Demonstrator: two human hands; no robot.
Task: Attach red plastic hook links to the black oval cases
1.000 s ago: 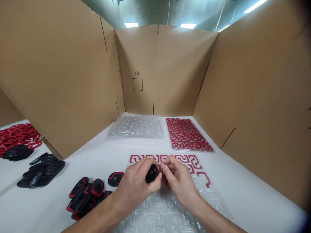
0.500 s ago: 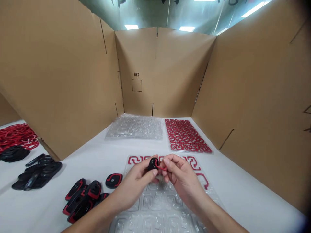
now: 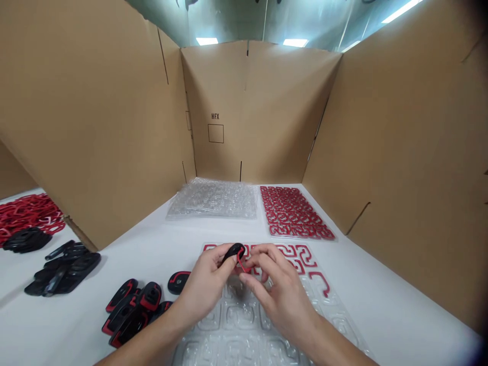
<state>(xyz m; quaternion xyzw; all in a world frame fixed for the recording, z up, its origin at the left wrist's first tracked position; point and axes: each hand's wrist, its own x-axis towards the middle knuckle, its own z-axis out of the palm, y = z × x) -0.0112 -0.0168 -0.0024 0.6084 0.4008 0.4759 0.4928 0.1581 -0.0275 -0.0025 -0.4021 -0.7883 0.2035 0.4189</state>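
Pinched between the fingers of my left hand (image 3: 209, 277) is a small glossy black plastic part (image 3: 233, 250), tilted. A thin curved red strip (image 3: 241, 262) runs from its edge toward my right hand (image 3: 280, 282). The thumb and fingers of my right hand are closed on the strip's free end; part of it is hidden by fingertips. Both hands are above a clear blister tray (image 3: 242, 317), whose far pockets hold red curved strips. One red strip (image 3: 319, 282) lies in a pocket right of my right hand.
Black-and-red parts (image 3: 131, 310) are heaped left of my left forearm, with a single one (image 3: 178, 282) beside them. Farther left lie black parts (image 3: 64, 269) and red strips (image 3: 30, 213). Clear trays (image 3: 213, 198) and a filled red tray (image 3: 295, 213) are behind. Cardboard walls (image 3: 263, 112) surround the table.
The black part has turned and tilted in my left hand. My right hand has rotated, its fingers now arched over the red strip, which slopes downward more steeply.
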